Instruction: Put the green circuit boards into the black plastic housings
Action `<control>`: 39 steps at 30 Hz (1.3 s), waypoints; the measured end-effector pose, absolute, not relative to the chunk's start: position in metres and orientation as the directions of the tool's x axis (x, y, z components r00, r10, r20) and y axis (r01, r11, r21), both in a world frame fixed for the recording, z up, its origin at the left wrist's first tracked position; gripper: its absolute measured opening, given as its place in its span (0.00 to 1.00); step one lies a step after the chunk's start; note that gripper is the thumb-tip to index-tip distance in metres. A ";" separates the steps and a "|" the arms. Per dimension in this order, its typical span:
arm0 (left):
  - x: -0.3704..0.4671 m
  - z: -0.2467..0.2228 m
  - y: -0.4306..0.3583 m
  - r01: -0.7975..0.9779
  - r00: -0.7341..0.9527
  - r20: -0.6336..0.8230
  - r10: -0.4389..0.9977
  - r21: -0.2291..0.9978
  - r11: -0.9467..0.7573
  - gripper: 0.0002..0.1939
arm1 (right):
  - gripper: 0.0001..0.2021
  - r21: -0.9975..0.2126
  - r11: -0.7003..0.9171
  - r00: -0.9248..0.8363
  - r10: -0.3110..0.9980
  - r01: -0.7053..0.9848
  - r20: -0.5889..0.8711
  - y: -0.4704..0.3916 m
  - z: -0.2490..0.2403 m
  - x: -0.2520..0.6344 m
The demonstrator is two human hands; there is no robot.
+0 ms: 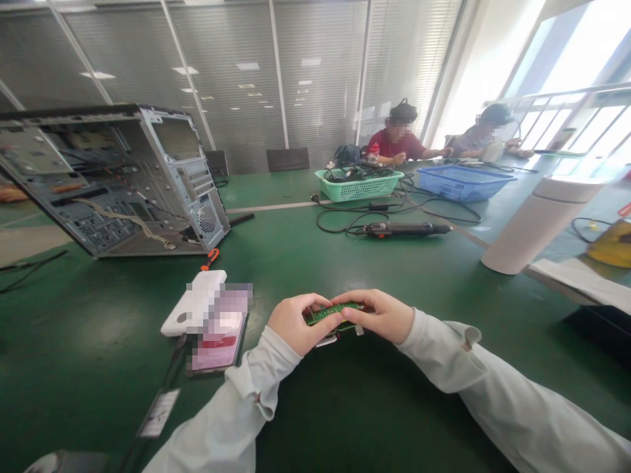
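Clearly, both hands are closed around one thing: the left hand and the right hand pinch a small green circuit board from either end, just above the counter. Their thumbs lie on the near side and nearly meet, while the fingers curl behind; between them they cover much of the board, so its ends are hard to make out. Metallic parts show along its lower edge.

Near the left forearm, a phone lies beside a white rounded device with an orange strap. Behind these stands an open computer case, loose cables inside, filling the left and blocking part of the counter beyond. Ahead of the hands rests a black power screwdriver, its cord looping toward a green basket full of cables. Next to that sits a blue basket; a pale bottle stands to the right, tilted in view. Two people sit across the far end.
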State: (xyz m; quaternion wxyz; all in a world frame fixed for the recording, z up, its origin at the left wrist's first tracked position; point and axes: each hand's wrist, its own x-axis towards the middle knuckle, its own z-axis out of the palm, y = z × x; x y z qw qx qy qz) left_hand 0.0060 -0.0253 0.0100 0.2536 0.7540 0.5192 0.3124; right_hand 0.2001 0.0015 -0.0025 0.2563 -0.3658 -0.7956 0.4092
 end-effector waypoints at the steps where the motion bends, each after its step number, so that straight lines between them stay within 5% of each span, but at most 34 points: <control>1: 0.006 0.009 -0.024 0.593 0.263 0.192 0.945 0.741 -0.315 0.20 | 0.25 -0.837 0.402 -0.609 0.786 0.371 0.107 0.001 -0.002 0.200; 5: 0.006 0.002 -0.017 0.432 0.264 0.125 0.956 0.871 -0.233 0.26 | 0.23 -0.900 0.305 -0.572 0.816 0.311 0.080 0.000 -0.002 0.198; 9: 0.005 -0.004 -0.006 0.188 0.175 -0.052 0.983 0.982 0.019 0.36 | 0.19 -0.978 -0.092 -0.484 0.858 0.189 -0.174 -0.001 -0.002 0.191; 13: 0.001 -0.006 0.001 0.059 0.117 -0.104 0.988 0.993 0.098 0.35 | 0.23 -0.854 -0.519 -0.491 0.734 0.038 -0.468 -0.004 -0.001 0.185; 17: 0.002 -0.007 0.000 0.044 0.062 -0.063 0.996 0.997 0.060 0.32 | 0.28 -0.729 -0.675 -0.648 0.606 -0.112 -0.462 -0.006 0.000 0.187; 28: 0.001 -0.006 -0.006 0.040 0.051 0.009 0.999 0.999 -0.011 0.20 | 0.25 -0.525 -0.746 -0.653 0.642 -0.410 -0.403 -0.005 0.012 0.196; 35: 0.001 -0.007 -0.006 0.060 0.043 0.029 0.999 0.998 -0.032 0.20 | 0.24 -0.635 -0.682 -0.612 0.688 -0.362 -0.390 -0.004 0.012 0.206; 39: 0.004 -0.007 -0.006 0.086 0.020 0.040 0.999 0.995 -0.042 0.24 | 0.18 -0.777 -0.562 -0.446 0.795 -0.285 -0.411 -0.016 0.016 0.223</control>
